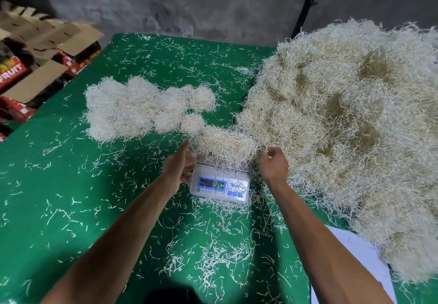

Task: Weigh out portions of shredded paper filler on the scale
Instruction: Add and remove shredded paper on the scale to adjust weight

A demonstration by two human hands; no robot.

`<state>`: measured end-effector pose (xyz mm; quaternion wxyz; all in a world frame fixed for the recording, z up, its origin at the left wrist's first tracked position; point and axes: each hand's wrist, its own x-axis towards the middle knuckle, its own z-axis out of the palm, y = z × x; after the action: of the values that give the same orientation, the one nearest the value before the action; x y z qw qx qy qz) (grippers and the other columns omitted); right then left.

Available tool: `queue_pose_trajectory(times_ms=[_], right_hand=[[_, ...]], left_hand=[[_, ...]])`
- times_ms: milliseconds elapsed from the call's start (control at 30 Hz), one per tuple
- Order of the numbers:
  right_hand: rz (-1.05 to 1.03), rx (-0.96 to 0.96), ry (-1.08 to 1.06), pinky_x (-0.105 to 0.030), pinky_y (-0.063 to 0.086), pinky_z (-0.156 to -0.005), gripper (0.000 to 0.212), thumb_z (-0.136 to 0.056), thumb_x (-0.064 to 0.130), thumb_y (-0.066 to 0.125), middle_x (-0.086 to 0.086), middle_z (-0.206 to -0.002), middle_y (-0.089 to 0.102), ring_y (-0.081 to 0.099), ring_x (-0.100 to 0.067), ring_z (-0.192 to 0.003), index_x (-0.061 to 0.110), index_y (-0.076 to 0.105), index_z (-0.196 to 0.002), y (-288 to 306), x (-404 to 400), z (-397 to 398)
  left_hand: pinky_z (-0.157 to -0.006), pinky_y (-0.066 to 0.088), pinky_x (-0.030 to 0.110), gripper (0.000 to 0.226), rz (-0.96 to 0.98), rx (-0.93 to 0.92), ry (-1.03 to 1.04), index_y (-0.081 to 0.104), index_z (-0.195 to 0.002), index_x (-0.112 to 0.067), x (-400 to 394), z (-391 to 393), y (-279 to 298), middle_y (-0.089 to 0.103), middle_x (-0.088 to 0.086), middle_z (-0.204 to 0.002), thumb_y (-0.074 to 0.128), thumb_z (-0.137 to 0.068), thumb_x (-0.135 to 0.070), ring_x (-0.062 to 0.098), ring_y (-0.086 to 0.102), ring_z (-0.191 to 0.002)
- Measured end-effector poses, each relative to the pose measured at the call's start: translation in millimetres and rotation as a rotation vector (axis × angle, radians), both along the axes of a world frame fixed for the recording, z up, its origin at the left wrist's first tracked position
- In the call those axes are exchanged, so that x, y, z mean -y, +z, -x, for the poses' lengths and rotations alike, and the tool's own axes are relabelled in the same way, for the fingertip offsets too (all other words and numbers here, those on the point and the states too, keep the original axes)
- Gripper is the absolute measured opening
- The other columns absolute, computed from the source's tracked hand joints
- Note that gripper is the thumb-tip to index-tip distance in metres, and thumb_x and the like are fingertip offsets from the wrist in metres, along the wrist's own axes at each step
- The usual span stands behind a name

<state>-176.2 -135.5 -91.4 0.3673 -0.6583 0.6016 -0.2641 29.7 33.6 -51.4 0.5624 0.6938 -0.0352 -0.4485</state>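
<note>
We see a small white digital scale with a blue display panel (pixel 220 183) sitting near the middle of a green cloth-covered table (pixel 59 209), and on its platform rests a loose tuft of pale shredded paper filler (pixel 225 145) that spills over the platform's edges. Our left hand (pixel 180 164) lies just beside the scale's left edge with its fingers stretched out and relaxed, gripping nothing, its fingertips close to the tuft. Our right hand (pixel 273 164) hovers at the scale's right side with its fingers curled in; a few strands seem pinched there, but we cannot tell for certain. To the right, touching the table's edge and reaching almost to the scale, rises a very large heap of the same cream shredded paper (pixel 343 119). Behind the scale on the left lie several rounded weighed-looking clumps of shredded paper (pixel 142 109), set close together. Stray strands are scattered all over the cloth. At the far left stand open cardboard boxes with red printed sides (pixel 35 67), and a white sheet (pixel 355 256) lies under the heap's near edge
</note>
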Motion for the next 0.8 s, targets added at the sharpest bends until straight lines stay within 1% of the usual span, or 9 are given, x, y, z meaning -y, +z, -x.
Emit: queue_pose_trajectory(times_ms=[100, 233, 300, 367, 433, 500, 633, 700, 800], right_hand=[[0.074, -0.081, -0.072, -0.013, 0.036, -0.045, 0.044, -0.101, 0.026, 0.06, 0.004, -0.096, 0.068, 0.049, 0.004, -0.053, 0.006, 0.055, -0.139, 3.4, 2.7, -2.2], [0.116, -0.121, -0.06, -0.045, 0.06, -0.082, 0.043, -0.099, 0.029, 0.059, -0.01, -0.131, 0.065, 0.069, -0.019, -0.092, 0.007, 0.057, -0.136, 6.9, 3.4, -7.9], [0.175, -0.102, -0.055, -0.043, 0.058, -0.087, 0.036, -0.097, 0.027, 0.059, -0.011, -0.127, 0.066, 0.066, -0.021, -0.097, 0.008, 0.063, -0.128, 7.7, 1.9, -10.8], [0.23, -0.139, -0.05, -0.04, 0.057, -0.084, 0.029, -0.097, 0.028, 0.061, -0.008, -0.116, 0.065, 0.062, -0.02, -0.092, 0.012, 0.067, -0.121, 6.6, 0.6, -13.3], [0.18, -0.161, -0.01, -0.039, 0.06, -0.07, 0.033, -0.099, 0.033, 0.06, -0.007, -0.109, 0.066, 0.065, -0.02, -0.079, 0.015, 0.064, -0.127, 5.9, 0.0, -17.2], [0.041, -0.052, 0.048, -0.031, 0.054, -0.049, 0.045, -0.103, 0.035, 0.056, -0.007, -0.083, 0.071, 0.065, -0.015, -0.056, 0.01, 0.055, -0.14, 3.2, -0.8, -23.8], [-0.193, 0.051, 0.248, -0.017, 0.045, -0.041, 0.048, -0.107, 0.031, 0.049, -0.008, -0.073, 0.063, 0.058, -0.008, -0.044, 0.002, 0.039, -0.145, 4.2, -9.9, -40.4], [-0.303, 0.104, 0.359, -0.017, 0.045, -0.044, 0.039, -0.105, 0.021, 0.054, -0.009, -0.082, 0.064, 0.058, -0.012, -0.051, 0.009, 0.039, -0.138, 7.4, -14.5, -45.1], [-0.39, 0.358, 0.367, -0.024, 0.044, -0.046, 0.021, -0.103, 0.02, 0.052, -0.005, -0.067, 0.054, 0.05, -0.022, -0.054, 0.013, 0.047, -0.122, 15.8, -14.3, -37.5]], left_hand=[[-0.083, 0.049, 0.04, 0.057, -0.006, 0.0, 0.008, 0.067, -0.116, -0.017, 2.9, -2.4, -2.8, 0.069, 0.007, -0.114, 0.057, -0.091, -0.067, 0.028, 0.063, -0.107], [-0.092, 0.054, 0.05, 0.054, -0.042, 0.166, 0.024, 0.063, -0.114, -0.016, 11.2, -3.0, -7.4, 0.063, 0.003, -0.103, 0.057, -0.092, -0.065, 0.025, 0.062, -0.099], [-0.099, 0.052, 0.052, 0.063, -0.06, 0.286, 0.004, 0.056, -0.129, -0.014, 18.3, -2.8, -8.7, 0.061, 0.005, -0.106, 0.059, -0.091, -0.064, 0.027, 0.061, -0.104], [-0.094, 0.055, 0.038, 0.079, -0.071, 0.383, -0.011, 0.04, -0.146, -0.011, 27.0, -1.7, -7.6, 0.061, 0.01, -0.12, 0.061, -0.091, -0.063, 0.021, 0.065, -0.109], [-0.068, 0.052, 0.014, 0.083, -0.053, 0.472, -0.023, 0.03, -0.15, -0.01, 39.0, -1.1, -4.4, 0.059, 0.006, -0.118, 0.062, -0.092, -0.06, -0.002, 0.068, -0.086], [-0.066, 0.05, 0.018, 0.085, -0.065, 0.518, -0.039, 0.027, -0.15, -0.007, 54.2, 0.8, -3.4, 0.057, 0.005, -0.115, 0.063, -0.092, -0.057, 0.003, 0.064, -0.083], [-0.038, 0.037, 0.021, 0.045, -0.09, 0.726, -0.29, 0.054, -0.101, -0.005, 78.4, 18.2, -5.4, 0.051, -0.005, -0.062, 0.059, -0.098, -0.05, 0.005, 0.044, -0.043], [-0.045, 0.04, 0.024, 0.043, -0.053, 0.836, -0.41, 0.055, -0.08, -0.01, 85.5, 29.8, -13.3, 0.05, -0.004, -0.058, 0.063, -0.096, -0.049, 0.012, 0.044, -0.045], [-0.077, 0.055, 0.035, 0.051, -0.014, 0.759, -0.4, 0.051, -0.099, -0.022, 92.1, 41.4, -8.7, 0.062, -0.007, -0.09, 0.065, -0.084, -0.069, 0.015, 0.06, -0.082]])
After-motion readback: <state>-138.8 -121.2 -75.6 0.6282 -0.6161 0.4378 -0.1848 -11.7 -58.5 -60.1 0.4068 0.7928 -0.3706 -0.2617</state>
